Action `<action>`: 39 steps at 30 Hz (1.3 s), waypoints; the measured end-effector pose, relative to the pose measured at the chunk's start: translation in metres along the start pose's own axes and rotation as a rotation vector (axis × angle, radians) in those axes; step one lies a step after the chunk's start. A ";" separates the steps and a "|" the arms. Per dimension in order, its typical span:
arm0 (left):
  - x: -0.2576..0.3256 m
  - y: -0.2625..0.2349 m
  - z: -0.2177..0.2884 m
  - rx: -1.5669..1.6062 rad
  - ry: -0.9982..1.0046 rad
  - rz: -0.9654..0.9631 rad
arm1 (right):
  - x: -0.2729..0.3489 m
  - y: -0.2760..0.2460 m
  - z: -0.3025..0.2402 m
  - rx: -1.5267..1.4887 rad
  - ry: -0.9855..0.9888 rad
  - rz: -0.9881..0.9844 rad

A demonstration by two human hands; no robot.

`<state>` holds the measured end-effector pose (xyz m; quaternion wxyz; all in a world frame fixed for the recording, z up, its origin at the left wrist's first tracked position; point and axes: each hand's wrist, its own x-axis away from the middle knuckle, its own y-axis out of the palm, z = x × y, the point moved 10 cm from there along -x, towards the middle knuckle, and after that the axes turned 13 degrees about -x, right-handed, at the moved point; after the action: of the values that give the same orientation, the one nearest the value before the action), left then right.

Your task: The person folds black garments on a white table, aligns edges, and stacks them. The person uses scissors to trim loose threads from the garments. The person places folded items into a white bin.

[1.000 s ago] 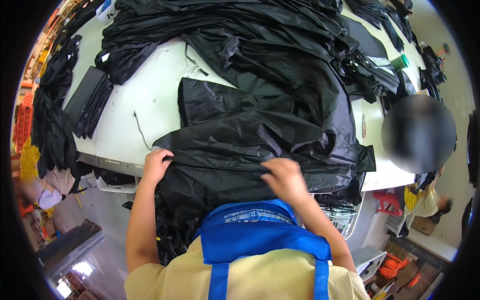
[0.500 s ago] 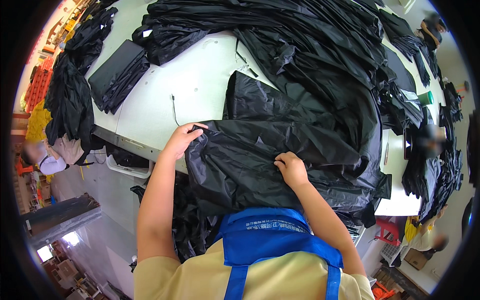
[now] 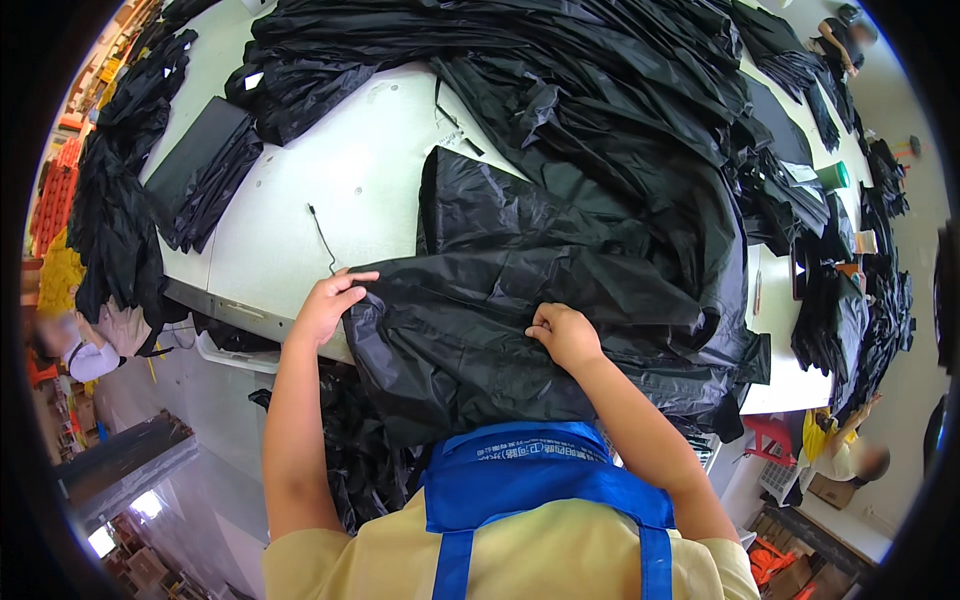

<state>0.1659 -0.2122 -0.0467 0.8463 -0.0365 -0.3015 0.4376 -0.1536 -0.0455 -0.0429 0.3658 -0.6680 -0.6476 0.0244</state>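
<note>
Under both hands (image 3: 330, 305), garment (image 3: 520, 320) now flatter

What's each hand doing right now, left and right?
Left hand: fingers closed on the edge of the black garment.
Right hand: fingers curled, pinching a fold of the same garment.

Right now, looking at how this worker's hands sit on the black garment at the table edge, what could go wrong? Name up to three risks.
1. The black garment hangs over the table edge; it may slide off if a grip loosens.
2. The left hand pinches only the edge, the right hand presses the middle, so the thin fabric may bunch unevenly.
3. The loose black thread close by the left hand could get caught in the garment.
</note>
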 end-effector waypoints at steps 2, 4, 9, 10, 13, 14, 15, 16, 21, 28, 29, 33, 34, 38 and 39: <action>0.006 -0.002 0.003 0.056 0.022 0.009 | 0.000 0.000 -0.001 0.006 -0.013 -0.007; 0.010 0.003 0.006 0.259 0.029 -0.031 | -0.001 0.000 -0.002 0.016 -0.019 -0.021; 0.018 -0.003 0.029 0.214 0.103 0.155 | 0.001 -0.001 -0.004 0.095 -0.076 -0.049; 0.028 -0.007 0.036 0.150 0.116 0.203 | 0.004 -0.002 -0.006 0.097 -0.130 -0.042; 0.046 -0.015 0.019 0.144 0.130 0.254 | 0.030 -0.057 -0.060 -0.123 -0.337 0.002; 0.049 -0.018 0.008 0.144 0.090 0.236 | 0.033 -0.095 -0.078 -0.235 -0.309 0.046; 0.050 -0.017 0.001 0.013 -0.073 0.166 | 0.042 -0.153 -0.087 -0.235 -0.398 0.289; 0.056 -0.021 0.003 -0.125 -0.234 0.094 | 0.049 -0.211 -0.083 -0.034 -0.526 0.570; -0.027 -0.014 0.096 -0.755 0.289 0.376 | 0.021 -0.393 0.169 -0.066 0.165 0.898; -0.105 0.083 0.092 -0.845 0.043 0.070 | -0.006 -0.356 0.145 -0.161 0.186 0.462; -0.099 0.080 0.104 -0.873 0.071 0.082 | 0.014 -0.376 0.114 -0.272 0.004 0.612; -0.023 -0.040 0.177 -0.398 -0.002 0.259 | 0.163 -0.474 0.018 -0.799 -0.442 1.210; -0.014 -0.076 0.206 -0.277 0.114 0.273 | 0.206 -0.500 0.021 -0.920 -0.596 1.283; 0.040 -0.167 0.255 0.670 0.454 0.105 | 0.258 -0.494 0.036 -1.142 -0.597 1.291; 0.048 -0.135 0.263 0.655 0.481 -0.011 | 0.262 -0.486 0.049 -1.204 -0.576 1.246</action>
<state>0.1409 -0.3119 0.2345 0.8620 0.1350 0.0603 0.4849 -0.5488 0.1567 0.2898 -0.2995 -0.9430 -0.1391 0.0414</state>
